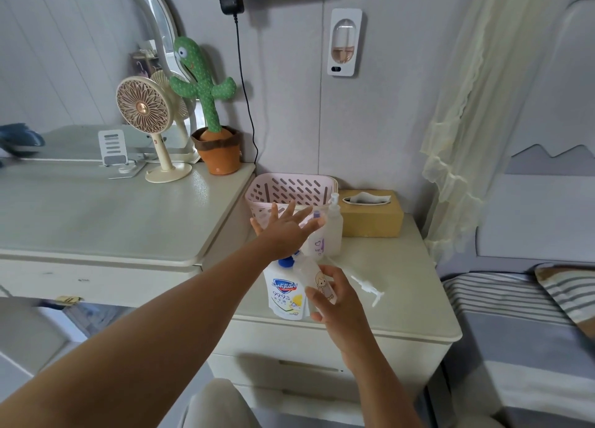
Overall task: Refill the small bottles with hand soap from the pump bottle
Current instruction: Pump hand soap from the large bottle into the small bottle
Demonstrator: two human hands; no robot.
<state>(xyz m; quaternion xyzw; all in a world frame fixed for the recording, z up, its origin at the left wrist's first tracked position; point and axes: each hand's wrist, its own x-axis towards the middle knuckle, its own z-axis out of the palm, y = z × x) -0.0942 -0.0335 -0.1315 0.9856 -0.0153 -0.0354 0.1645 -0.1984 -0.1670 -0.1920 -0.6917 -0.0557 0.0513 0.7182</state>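
Right, head view. Gripping a small clear bottle (317,281) in the right hand (335,302), fingers and thumb wrapped round its lower half, just in front of the white soap container (285,294) with the blue cap, near the front edge of the table (402,266). Reaching forward with the left hand (286,224), fingers spread wide, holding nothing, over the purple-capped small bottle (317,244) and just beside the frosted pump bottle (335,231). Both standing in front of the pink basket (289,178). Cannot tell whether touching that purple cap or only passing above it.

On progress, looks early. Neck of the held bottle apparently bare, and a pump head (367,287) lying loose on the table to the right, tube trailing back toward the standing bottles. Looks clear and near empty, though hard to judge the level past the fingers. No soap seen moving anywhere. Left to do, at a guess: filling this one, refitting its pump, then seeing to the others.

Now orientation. Held bottle tilted, long axis running from the hand at lower right up to the upper left, neck aimed toward the blue cap. Soap container upright or close to it, cap on top, label facing the camera. Both standing bottles upright, tops up.
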